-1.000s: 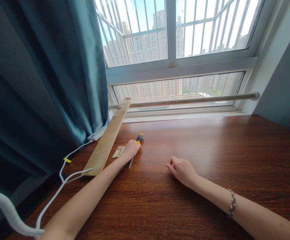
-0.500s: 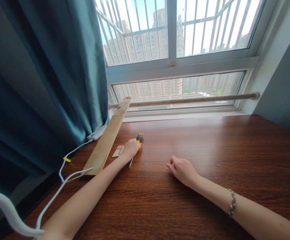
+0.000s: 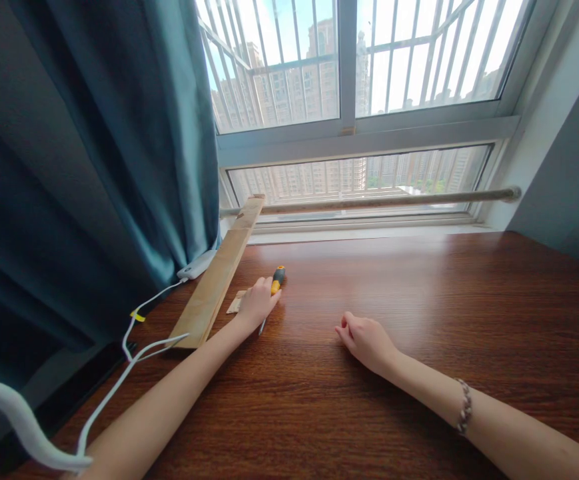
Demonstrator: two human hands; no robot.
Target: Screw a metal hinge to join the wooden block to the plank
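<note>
A screwdriver (image 3: 278, 275) with a grey and yellow handle lies on the brown wooden table. Its handle is in the fingers of my left hand (image 3: 258, 301), which are closed round it, and the metal shaft shows below the palm, pointing toward me. Just left of that hand, a small beige piece (image 3: 236, 302) rests on the tabletop, partly covered by my fingers. My right hand (image 3: 366, 339) rests on the table farther right, its fingers loosely curled in, with nothing visible in them.
A long wooden plank (image 3: 218, 280) slants along the left, its far end at the rail (image 3: 384, 200) by the window. White cables (image 3: 114, 390) and a white power strip (image 3: 196, 265) lie beside it, near the blue curtain (image 3: 169, 133). The brown table (image 3: 419, 280) spreads to the right.
My left hand has shifted slightly over the beige piece, now hiding the metal part seen on it, and covers more of the screwdriver's shaft. My right hand stays put. The view has shifted slightly.
</note>
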